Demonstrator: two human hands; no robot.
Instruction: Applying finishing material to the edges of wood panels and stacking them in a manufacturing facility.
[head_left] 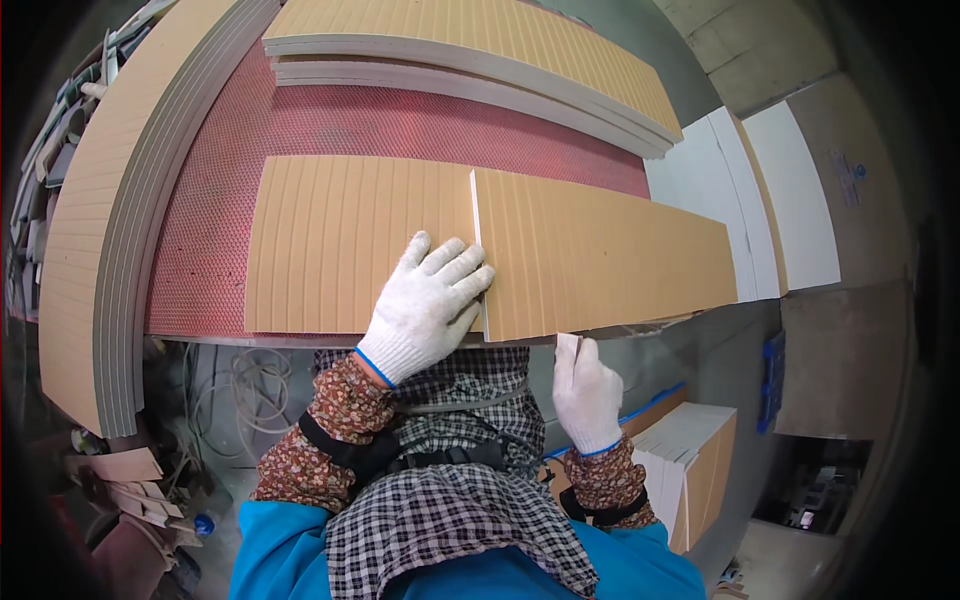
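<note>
My left hand [428, 305], in a white knit glove with a blue-edged cuff, lies flat with its fingers spread on a tan grooved board [350, 240]. Its fingertips reach the white edge of a second tan board [610, 250], which overlaps or butts against the first on the right. At the near edge of that second board is my right hand [588, 393], gloved alike and closed around a small pale flat piece [568, 345]. The exact kind of this piece cannot be made out. Its upper end is at the board's edge.
Red mesh matting [220, 220] covers the table. Stacked tan boards with white edges [480, 50] lie at the far side, and another stack [90, 240] on the left. White panels [710, 200] stand at the right; more boards [690, 460] are below. A coiled hose [255, 385] hangs beneath.
</note>
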